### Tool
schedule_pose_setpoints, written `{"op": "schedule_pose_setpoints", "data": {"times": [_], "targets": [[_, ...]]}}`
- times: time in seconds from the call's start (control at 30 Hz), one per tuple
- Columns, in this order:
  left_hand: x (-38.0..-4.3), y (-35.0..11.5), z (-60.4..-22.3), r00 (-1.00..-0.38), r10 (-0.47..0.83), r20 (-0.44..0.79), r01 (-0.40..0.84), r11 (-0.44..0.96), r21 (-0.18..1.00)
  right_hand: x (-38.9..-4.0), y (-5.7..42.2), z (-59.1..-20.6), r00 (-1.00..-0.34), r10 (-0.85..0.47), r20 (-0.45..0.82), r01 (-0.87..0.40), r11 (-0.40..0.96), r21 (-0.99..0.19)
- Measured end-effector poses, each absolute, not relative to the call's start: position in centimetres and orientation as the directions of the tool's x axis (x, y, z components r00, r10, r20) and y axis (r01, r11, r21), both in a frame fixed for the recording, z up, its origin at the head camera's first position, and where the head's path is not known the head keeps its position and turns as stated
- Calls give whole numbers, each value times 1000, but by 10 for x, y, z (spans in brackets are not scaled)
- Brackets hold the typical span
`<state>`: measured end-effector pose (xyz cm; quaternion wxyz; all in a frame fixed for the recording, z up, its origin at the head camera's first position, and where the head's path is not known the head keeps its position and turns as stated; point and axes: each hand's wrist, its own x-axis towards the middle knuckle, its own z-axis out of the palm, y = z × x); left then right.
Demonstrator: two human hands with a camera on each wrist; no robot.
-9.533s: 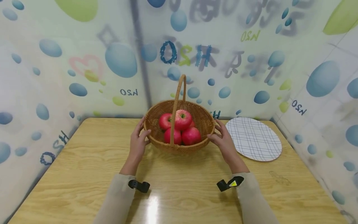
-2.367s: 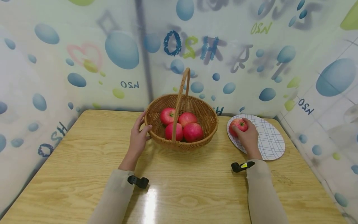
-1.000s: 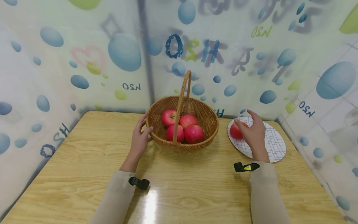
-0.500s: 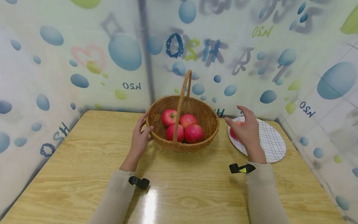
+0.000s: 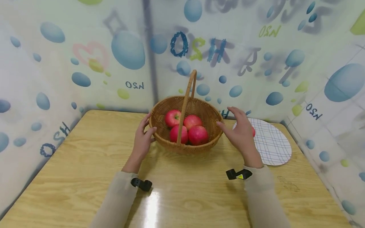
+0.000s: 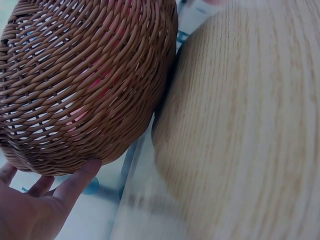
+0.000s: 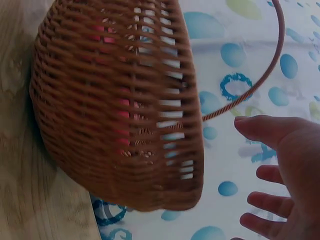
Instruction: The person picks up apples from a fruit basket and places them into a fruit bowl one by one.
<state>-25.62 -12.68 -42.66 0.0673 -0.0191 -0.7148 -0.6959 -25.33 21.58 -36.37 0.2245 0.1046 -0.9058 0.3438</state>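
A brown wicker basket (image 5: 199, 147) with a tall handle (image 5: 186, 103) holds several red apples (image 5: 198, 135). My left hand (image 5: 141, 139) grips its left rim, thumb on the near side and fingers behind. In the left wrist view the thumb (image 6: 80, 182) lies against the rim of the basket (image 6: 90, 90). My right hand (image 5: 242, 136) is spread at the basket's right rim, thumb tip overlapping it in the head view. The right wrist view shows a gap between that hand (image 7: 295, 185) and the basket (image 7: 90, 135). One apple (image 5: 253, 131) on the plate is mostly hidden behind my right hand.
A white oval plate (image 5: 275, 145) with a checked line pattern lies at the right back of the wooden table (image 5: 182, 190). A wall (image 5: 159, 76) printed with blue and green drops stands right behind the basket.
My right hand left the basket, set an apple from it on the plate and let go. It has since moved left to the basket's right rim. My left hand has stayed on the basket.
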Motion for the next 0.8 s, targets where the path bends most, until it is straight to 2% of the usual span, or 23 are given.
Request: {"op": "schedule_pose_setpoints", "data": {"times": [0.37,0.63,0.8], "targets": [[-254,-130,-422,-989,-82,123,121,27,992,-256,188,-358,-871,-181,457,-463,614,-639],[-255,-127,-423,-991,-72,113,112,19,993,-263,181,-359,-897,-268,351,-436,667,-604],[-256,-125,-423,-991,-68,115,115,6,993,-268,173,-358,-886,-359,293,-463,686,-561]]}}
